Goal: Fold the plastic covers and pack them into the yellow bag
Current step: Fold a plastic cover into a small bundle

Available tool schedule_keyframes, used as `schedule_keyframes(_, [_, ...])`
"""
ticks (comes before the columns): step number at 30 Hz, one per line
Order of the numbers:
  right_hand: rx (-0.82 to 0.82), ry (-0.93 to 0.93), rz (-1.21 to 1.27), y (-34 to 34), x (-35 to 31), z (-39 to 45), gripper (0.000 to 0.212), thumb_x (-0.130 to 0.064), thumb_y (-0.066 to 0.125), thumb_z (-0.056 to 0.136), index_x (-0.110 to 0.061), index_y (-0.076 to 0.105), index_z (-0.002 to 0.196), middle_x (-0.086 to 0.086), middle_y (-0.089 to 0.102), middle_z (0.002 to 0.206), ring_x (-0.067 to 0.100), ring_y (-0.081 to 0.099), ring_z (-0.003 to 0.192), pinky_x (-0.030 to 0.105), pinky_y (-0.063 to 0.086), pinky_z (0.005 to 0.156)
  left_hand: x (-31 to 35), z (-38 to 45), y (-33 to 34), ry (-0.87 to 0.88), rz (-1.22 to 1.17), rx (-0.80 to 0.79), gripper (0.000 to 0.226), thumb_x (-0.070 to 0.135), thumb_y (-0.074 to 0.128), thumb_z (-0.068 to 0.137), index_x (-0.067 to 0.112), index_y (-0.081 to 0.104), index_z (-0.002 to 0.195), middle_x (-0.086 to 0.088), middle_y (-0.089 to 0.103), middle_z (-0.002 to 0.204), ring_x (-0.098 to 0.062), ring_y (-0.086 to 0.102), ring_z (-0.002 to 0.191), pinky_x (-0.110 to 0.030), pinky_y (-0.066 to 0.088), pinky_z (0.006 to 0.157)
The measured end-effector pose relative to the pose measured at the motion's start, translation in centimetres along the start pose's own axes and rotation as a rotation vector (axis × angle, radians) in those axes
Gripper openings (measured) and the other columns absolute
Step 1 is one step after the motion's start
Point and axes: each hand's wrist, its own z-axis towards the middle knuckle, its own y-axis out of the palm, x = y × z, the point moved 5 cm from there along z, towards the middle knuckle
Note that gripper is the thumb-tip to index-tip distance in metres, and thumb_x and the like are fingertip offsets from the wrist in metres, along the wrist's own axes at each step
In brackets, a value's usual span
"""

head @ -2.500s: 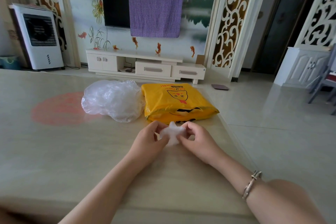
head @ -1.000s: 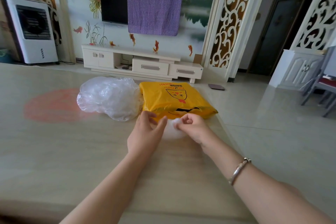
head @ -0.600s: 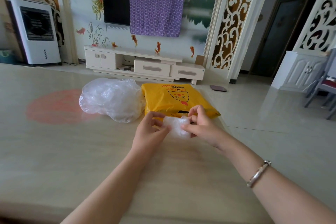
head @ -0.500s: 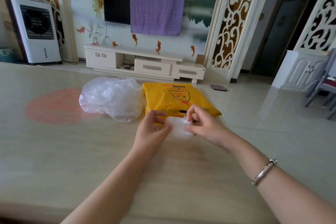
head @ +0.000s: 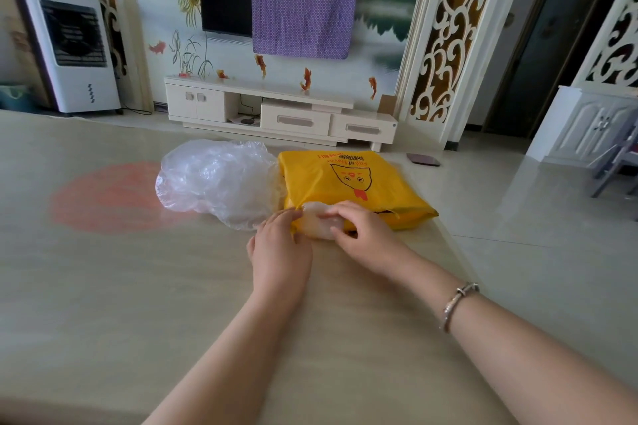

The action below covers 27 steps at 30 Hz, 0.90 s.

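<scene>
A yellow bag (head: 348, 183) with a cartoon face lies flat on the table, its near edge facing me. Right at that edge, a small folded clear plastic cover (head: 317, 222) is held between both hands. My left hand (head: 278, 250) pinches its left side with fingertips and thumb. My right hand (head: 362, 233) curls over its right side, fingers on top. To the left of the bag, touching it, sits a loose heap of crumpled clear plastic covers (head: 217, 179).
The beige table (head: 121, 304) has a faded red round patch (head: 103, 197) at the left; its right edge runs just past the bag. Beyond it are glossy floor tiles, a white TV cabinet (head: 279, 114) and an air cooler (head: 69, 45).
Both hands have carried the folded cover forward, away from me, to the near edge of the yellow bag. The right hand now lies over the cover.
</scene>
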Motion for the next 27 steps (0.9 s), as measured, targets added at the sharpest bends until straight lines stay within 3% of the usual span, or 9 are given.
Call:
schedule_keyframes(4, [-0.147,-0.018,-0.225,2.3,0.4,2.1,0.040,-0.030,0.047,0.099,-0.018,0.051,0.137,0.000,0.049,0.142,0.019,0.045,0.130,0.037,0.038,0.108,-0.1,-0.1,-0.1,-0.001,-0.085,0.020,0.052,-0.001,0.047,0.083,0.019,0.060,0.129,0.001,0.056,0.138,-0.017,0.043,0.133,-0.039,0.028,0.114])
schedule_keyframes(9, [-0.257,0.210,-0.529,3.9,1.2,4.2,0.046,-0.042,0.026,0.102,-0.019,0.055,0.129,0.012,0.058,0.132,0.033,0.055,0.117,0.041,0.045,0.095,-0.4,0.1,0.1,0.009,-0.150,0.032,0.054,-0.005,0.046,0.079,0.019,0.065,0.124,0.003,0.058,0.135,-0.018,0.047,0.131,-0.040,0.031,0.113])
schedule_keyframes(12, [-0.280,0.327,-0.517,3.9,1.3,4.6,0.050,-0.044,0.025,0.102,-0.016,0.053,0.131,0.016,0.055,0.135,0.037,0.054,0.118,0.042,0.044,0.094,-0.4,-0.2,0.1,0.012,-0.145,0.013,0.054,-0.005,0.046,0.078,0.019,0.065,0.123,0.003,0.059,0.133,-0.018,0.049,0.127,-0.039,0.032,0.112])
schedule_keyframes(15, [-0.326,0.309,-0.508,3.8,1.1,4.1,0.052,-0.048,0.026,0.101,-0.018,0.047,0.138,0.015,0.051,0.139,0.036,0.053,0.120,0.045,0.044,0.100,-0.5,-0.1,-0.1,0.016,-0.132,0.013,0.051,-0.005,0.047,0.078,0.017,0.067,0.120,0.002,0.061,0.132,-0.019,0.051,0.125,-0.033,0.034,0.110])
schedule_keyframes(18, [-0.357,0.274,-0.553,2.9,0.9,2.2,0.051,-0.048,0.025,0.101,-0.016,0.051,0.131,0.016,0.052,0.137,0.035,0.049,0.123,0.047,0.038,0.105,-0.7,0.0,-0.2,0.013,-0.130,0.013,0.044,-0.004,0.049,0.078,0.015,0.070,0.113,0.000,0.061,0.131,-0.021,0.052,0.124,-0.031,0.039,0.105])
schedule_keyframes(24, [-0.416,0.237,-0.528,0.8,0.6,-2.0,0.055,-0.045,0.026,0.103,-0.027,0.013,0.154,0.012,0.016,0.160,0.029,0.013,0.148,0.041,0.014,0.120,-0.9,-0.1,-0.5,-0.049,-0.202,0.008,0.038,-0.004,0.048,0.078,0.017,0.073,0.097,-0.001,0.065,0.123,-0.018,0.055,0.115,-0.024,0.039,0.085])
schedule_keyframes(27, [-0.352,0.218,-0.454,-0.5,0.6,-3.0,0.054,-0.042,0.029,0.103,-0.030,0.018,0.154,0.004,0.021,0.160,0.026,0.017,0.147,0.041,0.018,0.120,-0.5,-0.3,-1.0,-0.084,-0.321,0.018,0.042,-0.007,0.045,0.074,0.020,0.073,0.090,-0.003,0.067,0.116,-0.018,0.057,0.113,-0.023,0.039,0.084])
